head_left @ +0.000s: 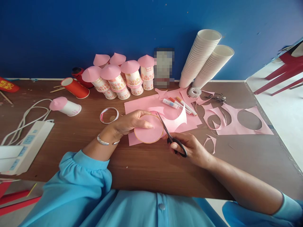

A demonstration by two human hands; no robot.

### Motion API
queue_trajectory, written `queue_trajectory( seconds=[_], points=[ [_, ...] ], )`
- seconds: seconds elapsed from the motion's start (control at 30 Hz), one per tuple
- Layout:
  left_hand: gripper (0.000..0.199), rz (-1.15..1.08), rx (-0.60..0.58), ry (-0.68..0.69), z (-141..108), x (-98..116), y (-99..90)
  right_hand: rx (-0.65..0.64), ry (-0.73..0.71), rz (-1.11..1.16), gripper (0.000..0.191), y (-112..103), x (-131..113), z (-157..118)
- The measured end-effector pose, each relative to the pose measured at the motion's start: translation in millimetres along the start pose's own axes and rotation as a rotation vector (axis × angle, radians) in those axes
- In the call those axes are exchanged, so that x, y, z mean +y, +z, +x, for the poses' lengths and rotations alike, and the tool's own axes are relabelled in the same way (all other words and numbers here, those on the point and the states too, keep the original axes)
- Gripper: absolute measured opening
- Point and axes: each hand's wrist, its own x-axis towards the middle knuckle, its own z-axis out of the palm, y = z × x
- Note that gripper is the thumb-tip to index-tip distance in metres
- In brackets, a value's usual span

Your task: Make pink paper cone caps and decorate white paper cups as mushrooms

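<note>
My left hand (134, 122) pinches a pink paper circle (148, 134) by its upper left part, thumb on top. A yellowish line runs along the circle's edge. Black-handled scissors (177, 145) are gripped in my right hand (191, 148), fingers through the loops. Their blades lie at the circle's upper right edge, beside a curved pink offcut (177, 121). Underneath are larger pink paper sheets (134, 107). A glue stick (170, 103) and several markers (186, 105) rest on the sheets just behind the scissors.
Decorated paper-cup towers with pink cone roofs (111, 72) stand at the back. Two tall stacks of white cups (201, 53) lean against the blue wall. Clear tape (194, 92) and pink scraps (232, 116) lie right. At left are a tape roll (109, 115), red cup (75, 88) and power strip (30, 146).
</note>
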Motion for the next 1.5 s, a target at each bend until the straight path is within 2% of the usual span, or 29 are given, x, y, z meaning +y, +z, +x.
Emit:
queue_trajectory(
  seconds=[0.2, 0.57, 0.97, 1.5],
  points=[
    [0.038, -0.002, 0.008, -0.009, -0.3, -1.2, -0.8, -0.012, -0.007, -0.009, 0.054, -0.2, 0.0, 0.8],
    [0.037, 0.035, 0.0, -0.003, -1.2, -1.2, -5.1, -0.021, 0.006, -0.045, 0.055, -1.0, -3.2, 0.9],
    [0.029, 0.021, -0.008, 0.014, -3.1, 0.0, -5.6, -0.029, -0.001, -0.041, 0.053, -2.6, -1.1, -0.1],
    [0.032, 0.063, 0.046, 0.007, -5.7, 0.7, -12.7, -0.038, -0.005, 0.024, 0.053, -2.3, 0.7, 0.1]
  ],
)
